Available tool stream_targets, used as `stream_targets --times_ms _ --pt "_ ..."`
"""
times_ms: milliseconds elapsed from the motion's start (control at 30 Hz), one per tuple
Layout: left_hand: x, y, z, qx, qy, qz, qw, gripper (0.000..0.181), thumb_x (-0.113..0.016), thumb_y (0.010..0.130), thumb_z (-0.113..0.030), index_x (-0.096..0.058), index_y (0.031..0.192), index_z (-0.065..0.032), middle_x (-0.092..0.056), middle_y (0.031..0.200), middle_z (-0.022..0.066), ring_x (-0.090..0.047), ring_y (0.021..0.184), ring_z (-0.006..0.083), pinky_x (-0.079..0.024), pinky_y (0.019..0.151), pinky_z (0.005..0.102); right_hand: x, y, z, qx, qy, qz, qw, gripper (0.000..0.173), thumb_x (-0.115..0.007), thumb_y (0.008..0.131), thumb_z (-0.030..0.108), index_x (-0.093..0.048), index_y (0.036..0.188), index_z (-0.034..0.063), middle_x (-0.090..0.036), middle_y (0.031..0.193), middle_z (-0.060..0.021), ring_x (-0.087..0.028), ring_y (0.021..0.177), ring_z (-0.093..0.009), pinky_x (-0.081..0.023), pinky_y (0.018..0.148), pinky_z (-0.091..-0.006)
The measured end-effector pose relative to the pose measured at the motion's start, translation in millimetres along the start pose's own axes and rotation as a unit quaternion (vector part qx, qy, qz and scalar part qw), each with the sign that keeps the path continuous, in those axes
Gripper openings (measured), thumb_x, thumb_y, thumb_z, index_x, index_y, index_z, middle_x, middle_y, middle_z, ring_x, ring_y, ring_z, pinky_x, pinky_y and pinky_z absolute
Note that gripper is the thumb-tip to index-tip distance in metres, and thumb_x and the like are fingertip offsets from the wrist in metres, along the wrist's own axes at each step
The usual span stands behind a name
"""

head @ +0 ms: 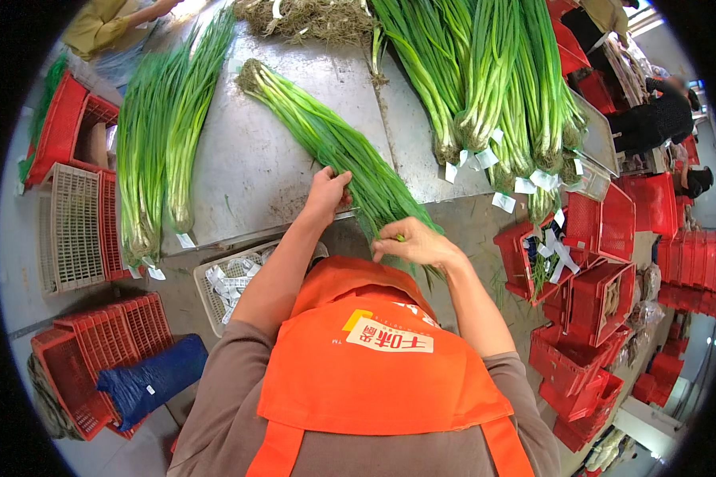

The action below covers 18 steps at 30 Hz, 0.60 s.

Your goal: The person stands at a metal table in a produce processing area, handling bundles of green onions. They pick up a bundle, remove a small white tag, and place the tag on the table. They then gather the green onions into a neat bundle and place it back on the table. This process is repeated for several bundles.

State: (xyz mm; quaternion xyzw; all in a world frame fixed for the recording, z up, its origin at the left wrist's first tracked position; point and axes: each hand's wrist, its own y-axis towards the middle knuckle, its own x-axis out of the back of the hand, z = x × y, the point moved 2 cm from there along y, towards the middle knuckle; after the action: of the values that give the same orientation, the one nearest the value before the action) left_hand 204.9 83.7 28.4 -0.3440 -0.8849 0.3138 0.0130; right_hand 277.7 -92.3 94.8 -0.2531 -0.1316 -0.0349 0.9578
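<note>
A long bundle of green onions (pixel 334 134) in green mesh netting lies slantwise before me, its root end on the metal table (pixel 262 173). Its leafy tips hang past the table's front edge toward my apron. My left hand (pixel 329 194) pinches the side of the bundle at that edge, thumb on top. Over the leaf tips, my right hand (pixel 417 241) is curled with its fingers closed on the netted end; a bit of green leaf shows between the fingers. What the hidden fingertips hold exactly cannot be made out.
Netted green onion bundles with white tags lie left (pixel 182 155) and right (pixel 483 89). Cut roots (pixel 310 24) are heaped at the back. A pale basket of labels (pixel 206 292) stands below the table. Red crates (pixel 579 352) are stacked at right. A person's arm (pixel 137 15) reaches in at upper left.
</note>
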Motion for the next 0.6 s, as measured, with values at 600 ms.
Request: stream_targets --times_ms 600 --pt "-20 -3 -4 -0.047 0.051 0.067 0.995 0.027 -0.051 0.090 -0.016 -0.050 0.106 0.0061 -0.059 0.096 0.0118 -0.054 0.071 0.0121 -0.052 0.065 0.0260 167 -234 -117 -0.169 -0.174 -0.435 0.867 0.023 -0.054 0.083 0.014 -0.062 0.097 -0.0025 -0.065 0.086 -0.0128 -0.062 0.081 -0.022 -0.047 0.072 -0.0336"
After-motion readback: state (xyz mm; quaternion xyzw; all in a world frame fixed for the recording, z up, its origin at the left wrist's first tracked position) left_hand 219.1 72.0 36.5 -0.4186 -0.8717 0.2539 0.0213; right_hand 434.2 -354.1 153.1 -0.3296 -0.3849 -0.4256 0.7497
